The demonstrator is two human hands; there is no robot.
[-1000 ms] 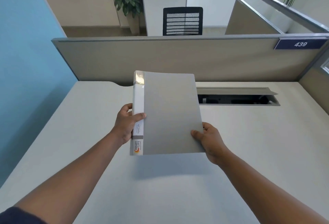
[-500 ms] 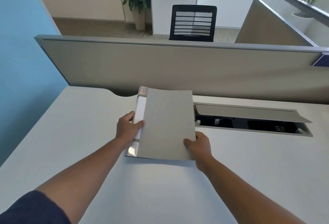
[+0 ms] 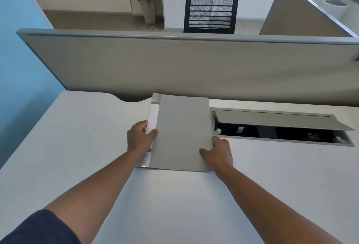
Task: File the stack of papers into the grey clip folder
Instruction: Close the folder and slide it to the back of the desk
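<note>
The grey clip folder (image 3: 181, 133) lies closed and nearly flat on the white desk (image 3: 77, 146), its white labelled spine on the left. My left hand (image 3: 139, 139) grips the spine side, thumb on the cover. My right hand (image 3: 218, 153) holds the folder's lower right corner, thumb on top. No loose papers are visible; whether any sit inside the folder cannot be told.
An open cable tray (image 3: 279, 127) with a raised lid is sunk into the desk just right of the folder. A grey partition (image 3: 194, 65) runs along the desk's far edge. A blue wall (image 3: 23, 59) is at the left. A black chair (image 3: 210, 11) stands beyond.
Both hands have lowered the folder from mid-air down onto the desk, further from me. The grips on spine and corner are unchanged.
</note>
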